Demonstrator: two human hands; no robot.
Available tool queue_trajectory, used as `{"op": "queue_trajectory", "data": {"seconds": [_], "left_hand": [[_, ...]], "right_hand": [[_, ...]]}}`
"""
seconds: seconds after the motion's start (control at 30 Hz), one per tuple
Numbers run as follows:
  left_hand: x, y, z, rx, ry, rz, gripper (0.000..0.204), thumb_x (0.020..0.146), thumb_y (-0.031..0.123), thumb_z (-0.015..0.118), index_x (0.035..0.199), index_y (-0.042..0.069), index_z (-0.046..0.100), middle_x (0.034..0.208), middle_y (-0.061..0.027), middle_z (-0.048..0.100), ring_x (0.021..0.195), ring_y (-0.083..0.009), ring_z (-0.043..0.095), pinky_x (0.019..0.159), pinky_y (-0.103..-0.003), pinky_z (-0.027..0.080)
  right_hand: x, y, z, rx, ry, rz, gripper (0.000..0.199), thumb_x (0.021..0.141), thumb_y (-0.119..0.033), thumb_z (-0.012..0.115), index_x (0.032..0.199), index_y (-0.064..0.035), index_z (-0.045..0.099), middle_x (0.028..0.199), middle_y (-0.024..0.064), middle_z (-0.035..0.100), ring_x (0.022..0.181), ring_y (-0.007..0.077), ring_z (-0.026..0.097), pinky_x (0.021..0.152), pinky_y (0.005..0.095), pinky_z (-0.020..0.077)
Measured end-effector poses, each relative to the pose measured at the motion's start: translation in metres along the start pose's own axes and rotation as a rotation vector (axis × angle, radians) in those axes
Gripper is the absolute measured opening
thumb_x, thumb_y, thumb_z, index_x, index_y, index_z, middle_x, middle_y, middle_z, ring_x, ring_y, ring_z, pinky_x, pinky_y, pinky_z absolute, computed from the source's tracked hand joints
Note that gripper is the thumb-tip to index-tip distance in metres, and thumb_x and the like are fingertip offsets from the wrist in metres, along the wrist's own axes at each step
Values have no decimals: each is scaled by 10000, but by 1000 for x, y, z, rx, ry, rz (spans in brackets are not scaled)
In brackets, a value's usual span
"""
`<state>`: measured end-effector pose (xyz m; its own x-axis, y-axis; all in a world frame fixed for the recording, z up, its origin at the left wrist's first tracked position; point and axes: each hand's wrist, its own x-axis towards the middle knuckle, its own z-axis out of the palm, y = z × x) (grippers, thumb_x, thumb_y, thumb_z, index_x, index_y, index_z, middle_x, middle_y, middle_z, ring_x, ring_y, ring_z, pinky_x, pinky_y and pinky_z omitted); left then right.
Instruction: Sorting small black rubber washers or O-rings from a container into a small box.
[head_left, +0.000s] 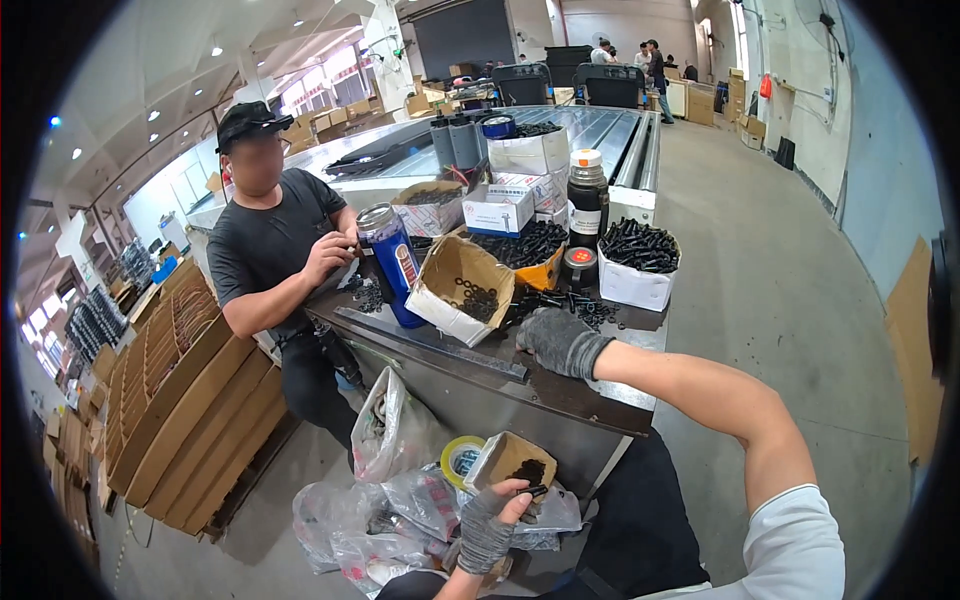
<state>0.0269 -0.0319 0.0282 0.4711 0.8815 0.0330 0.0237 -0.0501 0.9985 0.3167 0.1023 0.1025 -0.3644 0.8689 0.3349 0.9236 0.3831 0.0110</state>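
while the left hand [490,525] grips the small box [505,462] low down, the right hand [560,342] rests loosely curled, empty, on the tabletop [560,395] above-right, nearest the loose bolts [585,308].

Left hand [490,525] holds small box [507,462]; right hand [560,342] rests on table [590,400].

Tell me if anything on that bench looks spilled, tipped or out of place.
Yes. The open cardboard box lies tipped toward the bench edge, black washers showing inside. Loose black fasteners are scattered on the steel bench just beyond the gloved right hand. The left hand holds a small box over plastic bags below.
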Motion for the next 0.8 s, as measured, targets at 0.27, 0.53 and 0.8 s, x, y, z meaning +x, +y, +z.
{"op": "queue_trajectory", "data": {"seconds": [0.27, 0.53, 0.8], "left_hand": [[-5, 5, 3, -72, -3, -76, 231, 879, 125, 726, 1083, 19, 699, 954, -28, 698, 870, -110, 616, 796, -260, 484], [0, -2, 1, -54, -39, -72, 250, 925, 137, 688, 1144, 17, 673, 911, -29, 691, 828, -85, 625, 753, -241, 506], [6, -3, 9, 16, -67, -54, 268, 943, 188, 676, 1163, 36, 673, 943, -28, 700, 879, -95, 630, 798, -255, 502]], "right_hand": [[-53, -33, -28, -188, 62, -144, 397, 729, -158, 651, 1112, -54, 645, 1114, 92, 640, 1101, 279, 562, 916, 410, 443], [-102, -61, -39, -111, 194, -144, 430, 782, -309, 713, 1104, -33, 636, 1091, 105, 626, 1048, 296, 579, 919, 425, 437], [-126, -90, -22, -148, 375, -18, 337, 786, -199, 682, 1065, -13, 654, 995, 122, 632, 936, 295, 597, 838, 429, 472]]}}
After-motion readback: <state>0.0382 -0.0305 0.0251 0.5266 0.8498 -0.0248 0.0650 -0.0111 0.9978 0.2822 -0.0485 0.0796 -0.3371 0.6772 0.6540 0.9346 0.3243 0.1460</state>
